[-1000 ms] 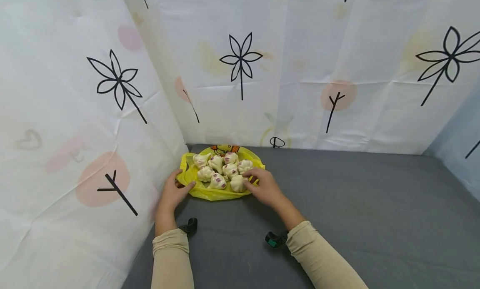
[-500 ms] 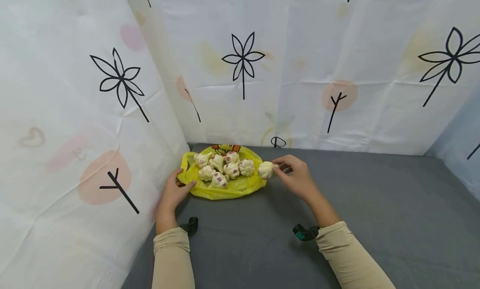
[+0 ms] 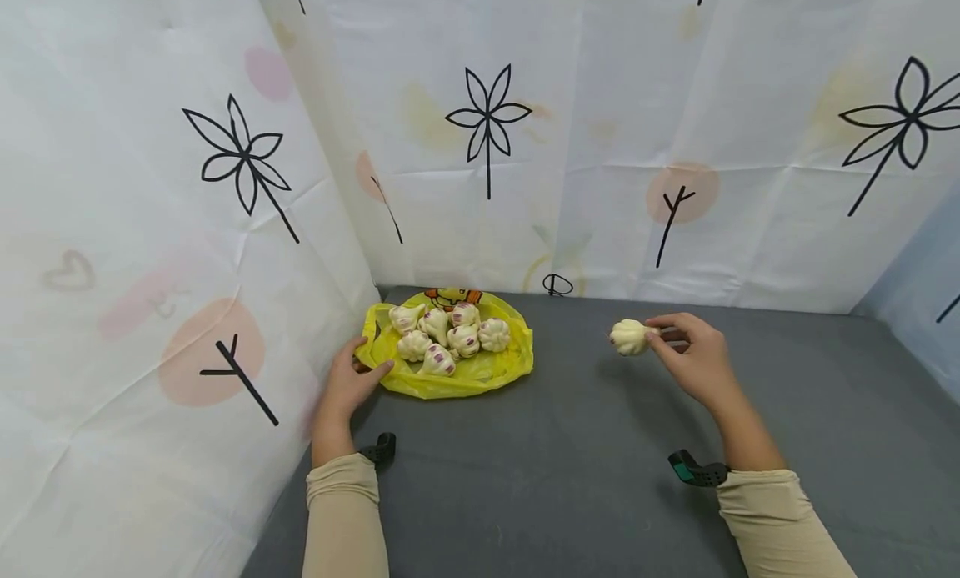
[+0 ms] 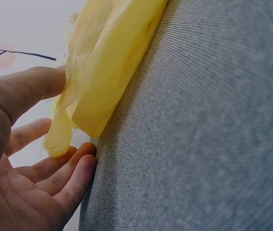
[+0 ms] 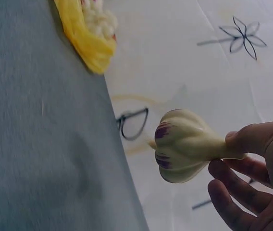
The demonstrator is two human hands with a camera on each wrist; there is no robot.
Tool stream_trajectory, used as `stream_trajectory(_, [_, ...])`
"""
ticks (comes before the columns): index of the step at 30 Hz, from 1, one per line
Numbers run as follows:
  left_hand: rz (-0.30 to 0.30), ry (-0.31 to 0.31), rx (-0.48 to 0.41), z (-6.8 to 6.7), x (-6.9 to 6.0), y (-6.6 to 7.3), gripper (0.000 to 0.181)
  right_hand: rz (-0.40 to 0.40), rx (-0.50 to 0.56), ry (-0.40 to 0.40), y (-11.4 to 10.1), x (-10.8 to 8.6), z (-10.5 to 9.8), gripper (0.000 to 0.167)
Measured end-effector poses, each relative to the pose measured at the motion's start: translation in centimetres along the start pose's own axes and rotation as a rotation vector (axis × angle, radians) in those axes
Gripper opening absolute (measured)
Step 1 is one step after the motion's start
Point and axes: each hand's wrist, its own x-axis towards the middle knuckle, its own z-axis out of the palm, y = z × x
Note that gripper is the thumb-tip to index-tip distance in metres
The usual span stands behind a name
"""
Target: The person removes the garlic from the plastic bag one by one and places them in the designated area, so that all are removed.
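A yellow plastic bag (image 3: 480, 384) lies spread on the grey table with several white garlic bulbs (image 3: 437, 360) on it, some marked with purple. At its left edge, my left hand (image 3: 351, 388) loosely holds the bag; in the left wrist view thumb and fingers lie either side of a hanging yellow fold (image 4: 59, 130). Well right of the bag, my right hand (image 3: 699, 363) pinches a single garlic bulb (image 3: 628, 338) by its stem. The right wrist view shows thumb and fingertips on the stem, with the bulb (image 5: 182, 144) raised above the table, its base pointing left.
White cloth walls with printed flowers stand behind (image 3: 600, 228) and to the left (image 3: 112, 311) of the grey table (image 3: 570, 478). The left forearm is close to the left wall. A bluish wall (image 3: 930, 253) rises at the right.
My right hand has lifted one garlic bulb off the bag and carried it to the right over the table. My left hand has stayed at the bag's left edge.
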Motion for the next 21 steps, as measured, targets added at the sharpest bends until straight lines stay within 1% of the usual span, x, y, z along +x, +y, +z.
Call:
stream_trajectory(5, [-0.001,-0.002,-0.001,-0.1,0.0,-0.2,0.084,0.074,-0.015,-0.014,1.8,-0.6,-2.2,0.023])
stream_trajectory(9, [0.001,-0.002,0.004,-0.1,0.1,-0.2,0.084,0.135,-0.037,-0.021,2.9,-1.1,-3.4,0.026])
stream_trajectory(12, [-0.001,-0.004,0.011,0.0,0.2,-0.2,0.084,0.184,-0.054,-0.035,3.5,-1.4,-4.1,0.028])
stream_trajectory(21, [0.011,-0.001,0.033,-0.1,0.1,-0.1,0.084,0.291,-0.083,-0.077,5.4,-2.0,-5.7,0.037])
